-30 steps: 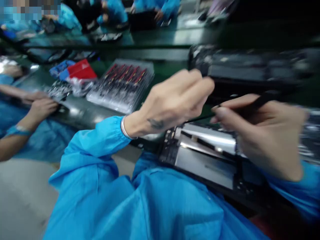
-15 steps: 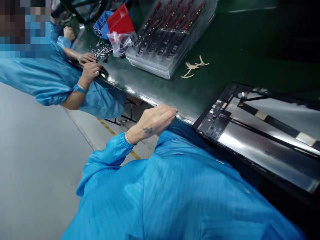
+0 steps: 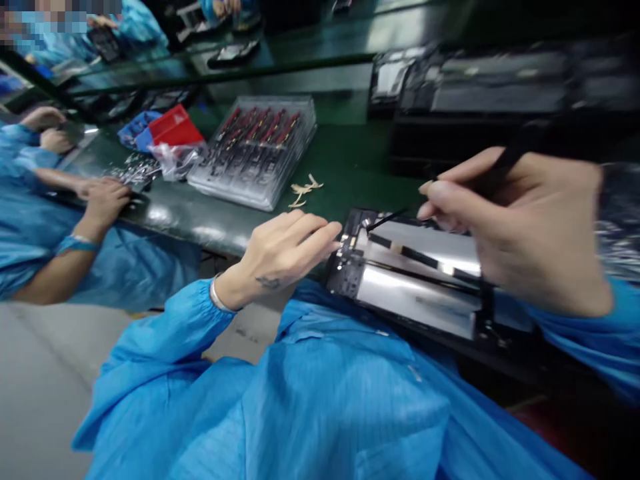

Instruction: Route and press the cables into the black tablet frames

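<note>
An opened tablet (image 3: 415,287) lies at the table's front edge, its silver battery plates, black flex strips and small circuit board (image 3: 350,253) exposed. My left hand (image 3: 283,250) is at the tablet's left end, fingers bent and held together, the tips beside the board. Whatever is between those fingertips is too small or hidden to make out. Over the tablet's right half, my right hand (image 3: 540,227) is closed in a pen-like grip around a slim black tool (image 3: 517,153). The tool's working end is blurred among the fingers, and its exact kind cannot be told.
Stacked clear trays (image 3: 253,150) of small red and black parts stand beyond my left hand. Curled tan strips (image 3: 305,191) lie nearby. Dark devices (image 3: 495,83) fill the back right. A co-worker's hand (image 3: 107,200) works on the left, near a red bin (image 3: 175,127).
My view has swung right and up, bringing more of the tablet into sight. My right hand has come into view with the black tool. My left hand has moved to the tablet's end.
</note>
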The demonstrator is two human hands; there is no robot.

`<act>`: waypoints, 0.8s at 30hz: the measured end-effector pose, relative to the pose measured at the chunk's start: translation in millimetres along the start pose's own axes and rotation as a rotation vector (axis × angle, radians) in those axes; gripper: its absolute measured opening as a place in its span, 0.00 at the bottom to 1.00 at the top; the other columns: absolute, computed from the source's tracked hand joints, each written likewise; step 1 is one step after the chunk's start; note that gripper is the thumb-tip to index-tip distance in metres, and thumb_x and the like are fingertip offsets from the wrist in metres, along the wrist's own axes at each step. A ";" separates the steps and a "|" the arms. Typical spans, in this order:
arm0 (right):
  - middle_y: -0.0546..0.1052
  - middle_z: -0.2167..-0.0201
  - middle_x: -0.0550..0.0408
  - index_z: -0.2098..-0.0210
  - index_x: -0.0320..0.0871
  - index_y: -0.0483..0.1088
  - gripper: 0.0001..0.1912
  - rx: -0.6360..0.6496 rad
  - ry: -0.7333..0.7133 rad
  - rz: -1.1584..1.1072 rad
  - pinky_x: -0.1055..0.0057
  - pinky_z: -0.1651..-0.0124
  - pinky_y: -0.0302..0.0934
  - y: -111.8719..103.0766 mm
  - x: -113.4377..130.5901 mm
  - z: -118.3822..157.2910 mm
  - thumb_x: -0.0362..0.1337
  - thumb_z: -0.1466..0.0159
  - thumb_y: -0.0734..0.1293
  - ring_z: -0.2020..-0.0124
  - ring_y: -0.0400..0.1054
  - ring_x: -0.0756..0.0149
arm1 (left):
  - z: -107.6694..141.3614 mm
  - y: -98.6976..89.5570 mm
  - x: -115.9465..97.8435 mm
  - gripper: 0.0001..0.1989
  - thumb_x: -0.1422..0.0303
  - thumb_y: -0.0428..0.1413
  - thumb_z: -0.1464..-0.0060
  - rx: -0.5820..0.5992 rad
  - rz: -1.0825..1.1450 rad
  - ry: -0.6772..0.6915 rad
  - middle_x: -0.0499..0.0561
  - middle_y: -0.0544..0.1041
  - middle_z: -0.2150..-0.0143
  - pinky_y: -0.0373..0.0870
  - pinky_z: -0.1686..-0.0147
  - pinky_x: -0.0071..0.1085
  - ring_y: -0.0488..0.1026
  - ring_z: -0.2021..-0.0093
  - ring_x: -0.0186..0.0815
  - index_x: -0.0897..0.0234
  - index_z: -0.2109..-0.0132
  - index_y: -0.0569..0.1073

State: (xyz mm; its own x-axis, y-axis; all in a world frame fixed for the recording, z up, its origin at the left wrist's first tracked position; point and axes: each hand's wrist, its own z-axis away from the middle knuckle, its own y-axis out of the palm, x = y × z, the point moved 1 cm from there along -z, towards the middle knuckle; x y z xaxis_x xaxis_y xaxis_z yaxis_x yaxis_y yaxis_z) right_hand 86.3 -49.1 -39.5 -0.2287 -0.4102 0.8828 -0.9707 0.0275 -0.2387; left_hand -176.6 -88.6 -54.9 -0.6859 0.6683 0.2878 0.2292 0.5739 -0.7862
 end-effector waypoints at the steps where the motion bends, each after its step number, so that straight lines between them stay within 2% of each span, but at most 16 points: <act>1: 0.75 0.76 0.56 0.71 0.43 0.77 0.06 -0.021 -0.021 -0.035 0.67 0.71 0.58 1.8 3.4 -0.7 0.35 0.37 0.74 0.75 0.67 0.69 | -19.6 3.8 1.2 0.11 0.63 0.52 0.28 -0.059 -0.030 0.034 0.52 0.80 0.62 0.68 0.65 0.31 0.76 0.65 0.34 0.66 0.53 0.75; 3: 0.74 0.77 0.58 0.71 0.44 0.76 0.07 -0.041 -0.029 -0.101 0.68 0.72 0.57 4.8 3.0 -4.0 0.35 0.36 0.74 0.76 0.64 0.69 | -55.4 13.6 -0.1 0.14 0.61 0.51 0.28 -0.155 -0.118 0.107 0.50 0.75 0.69 0.62 0.70 0.33 0.73 0.69 0.35 0.65 0.60 0.74; 5: 0.75 0.77 0.58 0.70 0.44 0.76 0.07 -0.053 -0.001 -0.132 0.68 0.72 0.57 4.8 -1.4 -7.4 0.35 0.36 0.74 0.76 0.63 0.70 | -81.6 24.4 -3.4 0.16 0.65 0.51 0.29 -0.236 -0.190 0.152 0.49 0.71 0.73 0.57 0.72 0.34 0.69 0.72 0.35 0.63 0.67 0.71; 7: 0.76 0.75 0.58 0.70 0.44 0.76 0.06 -0.045 0.005 -0.150 0.70 0.72 0.58 2.8 -5.5 -9.4 0.35 0.36 0.74 0.76 0.63 0.71 | -96.1 34.1 -5.1 0.16 0.70 0.52 0.31 -0.298 -0.216 0.165 0.48 0.69 0.75 0.55 0.73 0.35 0.66 0.74 0.34 0.63 0.71 0.68; 9: 0.77 0.74 0.58 0.69 0.44 0.77 0.07 -0.034 -0.008 -0.154 0.70 0.71 0.58 0.6 -7.9 -10.4 0.37 0.34 0.73 0.75 0.63 0.72 | -101.6 40.8 -2.7 0.16 0.74 0.52 0.32 -0.300 -0.179 0.153 0.47 0.68 0.76 0.53 0.73 0.34 0.64 0.75 0.32 0.64 0.72 0.68; 11: 0.78 0.72 0.58 0.67 0.44 0.78 0.09 -0.034 -0.045 -0.131 0.70 0.70 0.59 -1.1 -9.3 -12.1 0.41 0.32 0.72 0.74 0.65 0.71 | -102.8 43.9 3.8 0.15 0.73 0.51 0.31 -0.256 0.019 0.081 0.46 0.70 0.75 0.53 0.73 0.32 0.64 0.74 0.30 0.65 0.69 0.72; 15: 0.81 0.66 0.57 0.61 0.46 0.81 0.06 0.005 -0.102 -0.012 0.70 0.66 0.61 -3.9 -12.9 -18.8 0.41 0.32 0.72 0.67 0.70 0.69 | -103.7 44.2 16.8 0.16 0.61 0.55 0.30 -0.121 0.772 -0.240 0.45 0.70 0.74 0.56 0.73 0.25 0.63 0.74 0.26 0.66 0.65 0.76; 17: 0.81 0.65 0.57 0.60 0.47 0.81 0.06 0.047 -0.100 0.006 0.70 0.67 0.60 -4.9 -16.0 -21.6 0.40 0.33 0.73 0.66 0.70 0.68 | -104.6 43.6 18.0 0.18 0.58 0.57 0.32 -0.092 1.025 -0.365 0.45 0.69 0.74 0.55 0.74 0.25 0.62 0.74 0.26 0.67 0.66 0.77; 20: 0.80 0.68 0.59 0.62 0.47 0.81 0.04 0.099 -0.086 -0.017 0.70 0.68 0.58 -4.2 -20.3 -22.3 0.40 0.35 0.74 0.69 0.68 0.69 | -106.6 42.9 14.7 0.18 0.56 0.60 0.35 -0.110 1.180 -0.455 0.48 0.75 0.70 0.58 0.73 0.25 0.65 0.72 0.27 0.66 0.65 0.80; 24: 0.76 0.73 0.60 0.68 0.45 0.77 0.05 0.074 -0.108 -0.009 0.69 0.68 0.58 -1.8 -21.2 -17.8 0.37 0.35 0.73 0.71 0.66 0.70 | -105.6 44.3 8.9 0.16 0.56 0.60 0.35 -0.139 1.197 -0.513 0.50 0.81 0.65 0.61 0.73 0.26 0.69 0.71 0.29 0.65 0.62 0.83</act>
State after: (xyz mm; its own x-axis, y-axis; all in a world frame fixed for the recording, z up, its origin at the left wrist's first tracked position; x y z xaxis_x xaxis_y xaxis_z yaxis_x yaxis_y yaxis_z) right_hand 91.6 -24.2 -50.6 -0.2070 -0.5057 0.8375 -0.9637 -0.0419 -0.2635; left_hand -99.6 -7.2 -29.4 -0.1855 0.5575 -0.8092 0.9239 -0.1816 -0.3369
